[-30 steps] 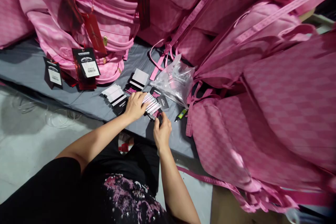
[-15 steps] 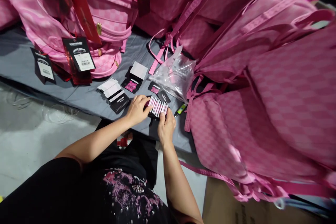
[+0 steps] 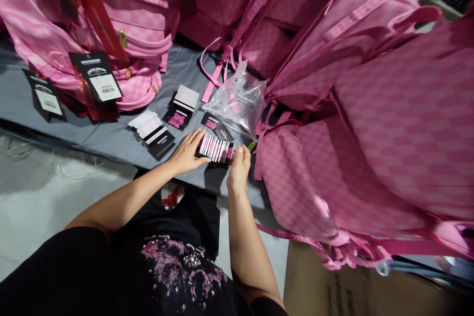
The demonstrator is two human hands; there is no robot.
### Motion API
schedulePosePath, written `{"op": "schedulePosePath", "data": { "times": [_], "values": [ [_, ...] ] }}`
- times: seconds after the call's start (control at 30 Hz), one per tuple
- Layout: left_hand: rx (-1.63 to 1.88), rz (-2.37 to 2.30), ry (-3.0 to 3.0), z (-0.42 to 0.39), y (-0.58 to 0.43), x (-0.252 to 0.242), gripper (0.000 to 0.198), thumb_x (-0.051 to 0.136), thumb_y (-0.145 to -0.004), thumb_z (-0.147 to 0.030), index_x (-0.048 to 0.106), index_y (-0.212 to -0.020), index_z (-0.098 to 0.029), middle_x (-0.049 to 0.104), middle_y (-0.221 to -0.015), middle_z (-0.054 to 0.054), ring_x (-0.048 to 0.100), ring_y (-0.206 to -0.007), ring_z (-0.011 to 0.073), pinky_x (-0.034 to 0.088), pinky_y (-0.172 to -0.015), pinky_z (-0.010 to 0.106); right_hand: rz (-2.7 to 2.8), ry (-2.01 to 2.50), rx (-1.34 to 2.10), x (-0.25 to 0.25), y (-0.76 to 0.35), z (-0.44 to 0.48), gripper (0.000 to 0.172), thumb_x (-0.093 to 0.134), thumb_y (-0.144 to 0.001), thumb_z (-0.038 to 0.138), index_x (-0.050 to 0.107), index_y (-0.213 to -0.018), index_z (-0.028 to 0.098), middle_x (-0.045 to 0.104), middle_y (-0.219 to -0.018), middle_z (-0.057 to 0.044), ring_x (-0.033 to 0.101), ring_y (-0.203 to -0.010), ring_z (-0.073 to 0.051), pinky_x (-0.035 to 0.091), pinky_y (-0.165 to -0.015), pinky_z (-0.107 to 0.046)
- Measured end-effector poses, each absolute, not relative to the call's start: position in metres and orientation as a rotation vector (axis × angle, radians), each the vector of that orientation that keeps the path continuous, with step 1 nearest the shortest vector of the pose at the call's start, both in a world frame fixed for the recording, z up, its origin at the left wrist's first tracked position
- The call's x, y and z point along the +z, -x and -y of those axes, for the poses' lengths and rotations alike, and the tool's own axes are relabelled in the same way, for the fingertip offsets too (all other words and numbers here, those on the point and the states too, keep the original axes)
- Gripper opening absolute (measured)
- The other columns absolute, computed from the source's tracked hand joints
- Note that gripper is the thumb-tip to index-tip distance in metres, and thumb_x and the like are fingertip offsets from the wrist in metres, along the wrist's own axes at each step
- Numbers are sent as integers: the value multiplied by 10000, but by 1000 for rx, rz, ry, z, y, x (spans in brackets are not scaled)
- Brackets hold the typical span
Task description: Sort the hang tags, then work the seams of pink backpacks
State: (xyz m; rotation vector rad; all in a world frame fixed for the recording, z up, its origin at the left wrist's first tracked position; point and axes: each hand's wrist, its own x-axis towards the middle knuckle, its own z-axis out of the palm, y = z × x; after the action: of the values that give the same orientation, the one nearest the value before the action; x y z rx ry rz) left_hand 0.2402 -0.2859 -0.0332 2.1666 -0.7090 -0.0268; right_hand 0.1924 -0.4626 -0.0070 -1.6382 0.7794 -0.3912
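A row of small cards (image 3: 215, 148), packed on edge with white, pink and black edges showing, lies near the table's front edge between my hands. Around its left end is my left hand (image 3: 187, 153), fingers along the far side and thumb along the near side. My right hand (image 3: 239, 167) is closed at the right end, its fingertips pinched at the edge of a pink-and-black card there. Just behind the row lie loose black cards (image 3: 211, 122), one with a pink bear print. A green object (image 3: 251, 146) is mostly hidden behind my right fingers.
Two stacks of black tags, one with a pink bear (image 3: 177, 119) and one with white print (image 3: 161, 144), lie to the left. A clear plastic bag (image 3: 239, 103) rests behind the cards. Pink checkered backpacks (image 3: 307, 173) crowd the right and back; a tagged backpack (image 3: 140, 64) stands left.
My right hand has shifted slightly outward from the row's right end, where a pink-printed card face now shows. My left hand still holds the left end. The whole view has moved a little.
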Motion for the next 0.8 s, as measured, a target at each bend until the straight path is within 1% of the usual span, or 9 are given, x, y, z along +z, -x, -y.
{"op": "schedulePosePath", "data": {
  "times": [0.1,0.17,0.27,0.37,0.43,0.5,0.6,0.73,0.8],
  "values": [
    [-13,695,-2119,284,-243,-34,905,634,-876,-594,286,-1563,-118,341,-1613,213,308,-1526,329,292,-1255,521,-773,1557,-319,-10,-197,463,683,428,-898,605,444,-1416,160,636,-1314,-171,698,-1055,-237,561,-888,-424],
    [-2,674,-2068,284,-247,-34,854,540,-912,-646,314,-1555,-130,363,-1605,204,318,-1523,316,290,-1256,519,-728,1533,-259,-11,-199,456,641,435,-888,612,554,-1304,139,697,-1207,-164,717,-984,-247,570,-862,-435],
    [-8,628,-1986,288,-250,-34,854,397,-939,-716,346,-1537,-108,370,-1598,218,319,-1525,304,280,-1262,515,-621,1539,-221,-10,-199,437,593,495,-858,621,671,-1156,138,717,-1215,-138,670,-1141,-253,495,-1048,-440],
    [9,536,-1938,302,-244,-36,876,316,-945,-744,351,-1530,-93,344,-1608,230,288,-1539,301,253,-1271,524,-582,1596,-254,-8,-195,423,692,499,-862,630,586,-1353,149,570,-1472,-134,508,-1387,-243,344,-1204,-438],
    [9,474,-1907,316,-235,-39,840,280,-962,-725,340,-1535,-113,350,-1610,216,275,-1546,290,246,-1275,522,-602,1653,-266,-7,-188,424,759,463,-882,643,497,-1455,146,465,-1566,-141,433,-1455,-247,297,-1232,-460],
    [-30,470,-1879,330,-223,-42,811,272,-979,-696,287,-1560,-132,334,-1622,201,252,-1556,279,248,-1278,511,-633,1718,-280,-7,-177,433,780,422,-905,649,457,-1491,135,432,-1587,-151,416,-1471,-253,284,-1239,-476],
    [-73,572,-1890,340,-209,-43,846,360,-971,-674,160,-1602,-147,250,-1657,205,194,-1572,294,234,-1281,527,-642,1856,-299,-11,-157,451,812,406,-921,640,386,-1541,115,412,-1596,-167,395,-1486,-259,259,-1249,-488],
    [-61,710,-1972,330,-213,-43,1101,665,-826,-666,69,-1618,-187,65,-1687,233,101,-1579,370,215,-1261,598,-592,1953,-274,-16,-142,462,801,397,-936,642,347,-1572,157,345,-1639,-133,309,-1534,-249,200,-1270,-494],
    [-63,798,-1980,322,-219,-42,1189,762,-768,-615,39,-1621,-212,15,-1691,229,76,-1581,376,207,-1261,602,-598,1915,-306,-18,-141,461,803,358,-949,662,356,-1570,153,330,-1646,-136,293,-1542,-239,210,-1271,-478]
  ]
}}
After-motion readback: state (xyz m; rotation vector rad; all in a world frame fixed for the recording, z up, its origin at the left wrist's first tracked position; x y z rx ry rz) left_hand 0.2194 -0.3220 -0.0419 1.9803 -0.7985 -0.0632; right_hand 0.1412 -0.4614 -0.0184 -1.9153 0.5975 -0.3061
